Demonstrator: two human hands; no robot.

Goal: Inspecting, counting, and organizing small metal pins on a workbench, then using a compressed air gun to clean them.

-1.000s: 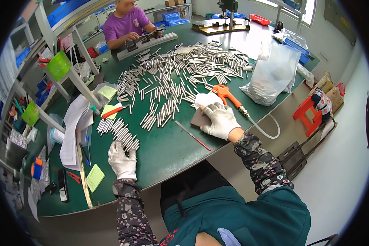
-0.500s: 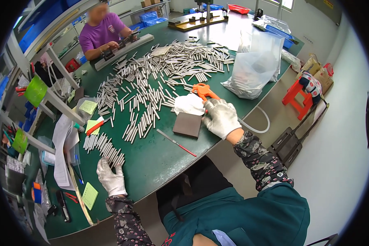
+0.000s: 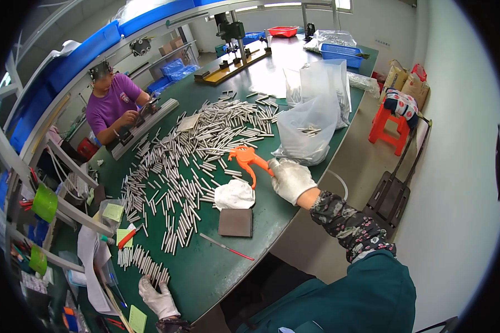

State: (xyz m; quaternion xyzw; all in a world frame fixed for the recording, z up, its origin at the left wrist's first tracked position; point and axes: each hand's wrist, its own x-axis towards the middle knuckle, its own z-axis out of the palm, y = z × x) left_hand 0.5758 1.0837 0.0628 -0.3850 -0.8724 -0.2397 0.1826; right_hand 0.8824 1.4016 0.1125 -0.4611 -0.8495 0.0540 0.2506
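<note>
An orange air blow gun (image 3: 244, 158) lies over the green table (image 3: 228, 266) with its thin metal nozzle pointing left over the pins. My gloved right hand (image 3: 293, 180) is closed around its handle end. At the lower left, my gloved left hand (image 3: 158, 298) has thumb and fingers about the near end of a neat row of metal pins (image 3: 151, 267); the fingertips are partly hidden. A crumpled white cloth (image 3: 234, 195) and a brown block (image 3: 235, 222) sit below the blow gun. A large spread of loose metal pins (image 3: 178, 161) covers the middle of the table.
Clear plastic bags (image 3: 311, 133) holding pins stand right of the pile. A red-handled file (image 3: 228, 247) lies near the front edge, orange-handled pliers (image 3: 129, 237) at the left. Across the table, a person in purple (image 3: 114, 105) works at a metal rail (image 3: 144, 130). A red stool (image 3: 388, 129) stands right.
My right hand has closed on the blow gun's handle, and the gun has turned. My left hand stays at the pin row. The whole view has shifted, putting the table's near things lower.
</note>
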